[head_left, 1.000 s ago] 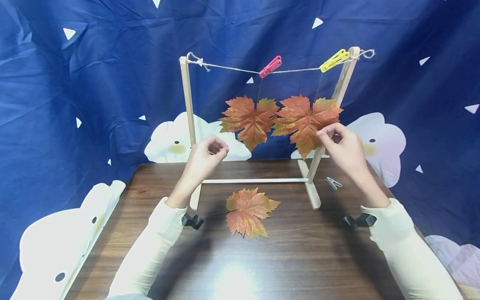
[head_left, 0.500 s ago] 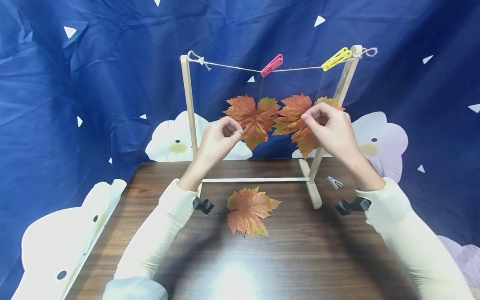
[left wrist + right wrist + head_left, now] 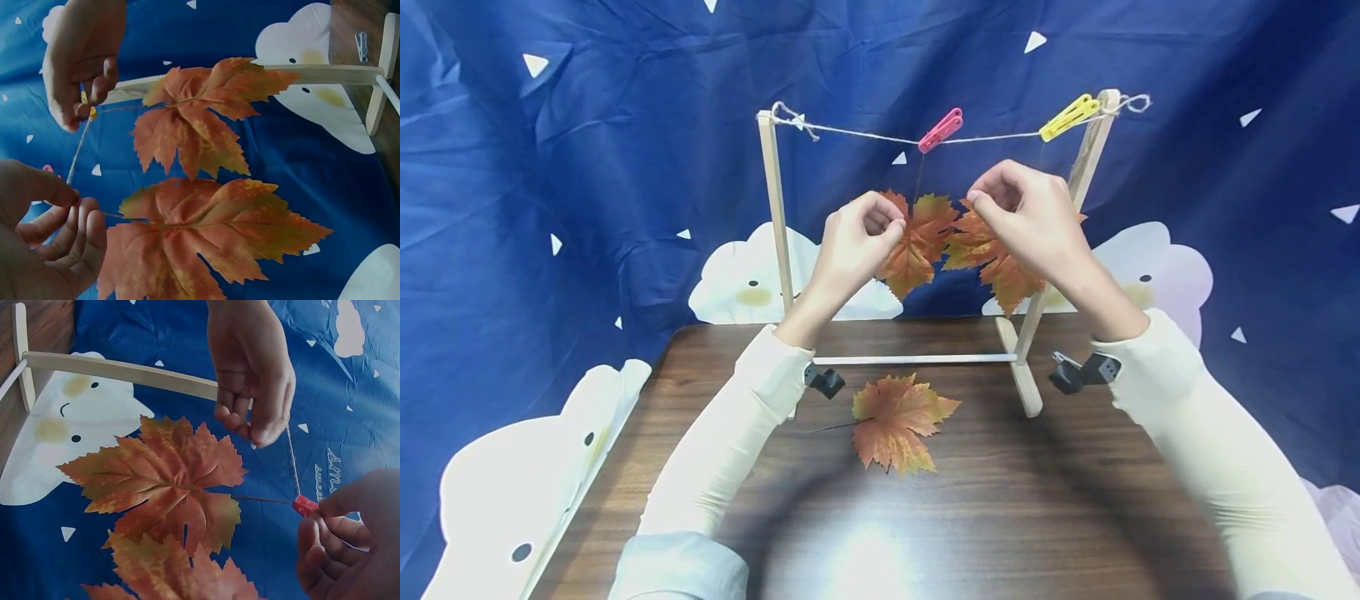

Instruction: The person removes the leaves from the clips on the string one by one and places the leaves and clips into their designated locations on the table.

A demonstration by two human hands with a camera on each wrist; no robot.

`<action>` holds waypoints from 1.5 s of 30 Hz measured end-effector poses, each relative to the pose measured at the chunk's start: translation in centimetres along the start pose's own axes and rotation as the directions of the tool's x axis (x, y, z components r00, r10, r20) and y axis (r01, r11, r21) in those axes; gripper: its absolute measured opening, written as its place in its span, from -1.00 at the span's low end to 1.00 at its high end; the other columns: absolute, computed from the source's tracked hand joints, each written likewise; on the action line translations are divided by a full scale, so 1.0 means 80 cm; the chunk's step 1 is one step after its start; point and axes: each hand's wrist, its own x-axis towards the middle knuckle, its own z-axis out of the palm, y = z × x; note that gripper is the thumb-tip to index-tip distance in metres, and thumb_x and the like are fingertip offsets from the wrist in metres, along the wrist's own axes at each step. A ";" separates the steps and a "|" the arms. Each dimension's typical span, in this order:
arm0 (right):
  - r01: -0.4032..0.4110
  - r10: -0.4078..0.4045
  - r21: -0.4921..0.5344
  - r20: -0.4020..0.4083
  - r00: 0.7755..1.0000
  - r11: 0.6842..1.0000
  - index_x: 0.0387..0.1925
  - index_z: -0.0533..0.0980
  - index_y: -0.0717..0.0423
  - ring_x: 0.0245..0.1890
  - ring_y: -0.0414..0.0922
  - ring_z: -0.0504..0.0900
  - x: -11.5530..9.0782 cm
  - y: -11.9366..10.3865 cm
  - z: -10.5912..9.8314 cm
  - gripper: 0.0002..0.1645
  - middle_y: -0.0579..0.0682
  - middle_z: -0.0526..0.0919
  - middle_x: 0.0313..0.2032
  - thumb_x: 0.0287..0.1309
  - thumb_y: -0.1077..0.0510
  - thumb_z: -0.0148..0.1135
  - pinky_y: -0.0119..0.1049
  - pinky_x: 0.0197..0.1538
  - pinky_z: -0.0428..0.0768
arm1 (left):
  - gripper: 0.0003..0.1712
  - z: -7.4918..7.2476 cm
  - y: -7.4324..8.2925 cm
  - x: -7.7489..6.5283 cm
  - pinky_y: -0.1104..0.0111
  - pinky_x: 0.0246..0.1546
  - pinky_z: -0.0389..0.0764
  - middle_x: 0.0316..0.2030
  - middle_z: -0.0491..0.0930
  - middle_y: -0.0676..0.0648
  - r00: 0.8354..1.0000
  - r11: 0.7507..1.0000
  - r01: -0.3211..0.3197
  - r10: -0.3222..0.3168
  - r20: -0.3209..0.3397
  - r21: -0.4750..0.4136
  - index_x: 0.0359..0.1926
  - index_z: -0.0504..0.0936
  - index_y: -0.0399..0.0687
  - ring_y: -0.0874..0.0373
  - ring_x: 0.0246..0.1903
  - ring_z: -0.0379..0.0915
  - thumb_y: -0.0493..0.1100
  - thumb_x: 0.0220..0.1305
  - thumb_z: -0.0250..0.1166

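Observation:
Two orange-green artificial maple leaves hang by thin stems from a twine line [image 3: 861,133]. A pink clothespin [image 3: 940,130] clips the left leaf [image 3: 921,250] and a yellow clothespin [image 3: 1070,117] the right leaf [image 3: 981,247]. My left hand [image 3: 857,237] is raised in front of the left leaf, fingers loosely curled, nothing seen in them. In front of the right leaf, my right hand [image 3: 1030,212] covers part of it, also loosely curled with no object visible. The right wrist view lines its fingers up with the pink clothespin [image 3: 305,505]; the head view shows them lower.
A wooden frame [image 3: 777,208] carries the line, with a white bar [image 3: 917,359] across its base. Another maple leaf [image 3: 898,421] lies on the brown table [image 3: 985,500]. A pale clothespin [image 3: 361,47] lies by the frame's right foot. A blue cloud-print cloth hangs behind.
Both hands have risen and moved inward, from low beside the leaves to in front of their upper parts. The leaves and clothespins have stayed in place.

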 end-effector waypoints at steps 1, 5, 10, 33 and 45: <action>0.010 -0.010 -0.001 0.003 1.000 1.000 -0.04 0.70 0.08 -0.39 -0.10 0.55 0.003 -0.002 0.000 -0.73 0.05 0.73 -0.30 0.49 -0.01 0.26 -0.38 -0.31 0.43 | -0.92 0.001 0.003 0.003 0.48 -0.20 0.59 -0.31 0.72 -0.09 1.000 1.000 0.002 -0.002 -0.007 0.000 -0.17 0.72 -0.16 0.15 -0.33 0.62 -0.24 0.41 0.33; 0.055 -0.055 0.004 0.029 0.998 0.998 0.00 0.69 0.12 -0.35 -0.13 0.58 0.012 -0.008 0.000 -0.72 0.06 0.76 -0.23 0.49 0.01 0.27 -0.40 -0.25 0.47 | -0.91 0.005 0.012 0.016 0.46 -0.19 0.60 -0.30 0.73 -0.08 1.000 1.000 0.017 -0.017 -0.026 0.009 -0.15 0.71 -0.16 0.16 -0.32 0.63 -0.22 0.44 0.33; 0.065 -0.065 -0.006 0.057 0.996 0.998 0.06 0.67 0.12 -0.34 -0.13 0.58 0.026 -0.015 -0.007 -0.70 0.07 0.76 -0.17 0.50 0.02 0.26 -0.38 -0.24 0.47 | -0.90 0.010 0.021 0.032 0.42 -0.14 0.64 -0.25 0.74 -0.08 0.998 0.998 0.058 -0.057 -0.016 0.034 -0.11 0.69 -0.14 0.15 -0.27 0.65 -0.20 0.47 0.33; 0.013 -0.006 -0.084 0.089 0.996 0.996 0.46 0.45 0.08 0.27 -0.04 0.63 0.099 -0.040 -0.013 -0.36 0.06 0.61 0.35 0.46 -0.01 0.29 -0.16 0.38 0.59 | -0.75 0.020 0.026 0.073 0.44 0.11 0.66 -0.01 0.75 -0.16 0.994 0.993 0.111 -0.110 -0.013 0.033 0.08 0.66 -0.23 0.10 -0.03 0.71 -0.21 0.48 0.31; -0.018 0.024 -0.058 0.102 0.994 0.998 0.39 0.51 0.11 0.18 -0.04 0.70 0.106 -0.043 -0.007 -0.43 0.10 0.73 0.17 0.46 0.02 0.32 -0.27 0.37 0.61 | -0.79 0.030 0.023 0.085 0.47 0.03 0.67 -0.05 0.79 -0.14 0.997 0.995 0.070 -0.069 -0.022 0.066 0.02 0.69 -0.21 0.14 -0.08 0.74 -0.19 0.49 0.36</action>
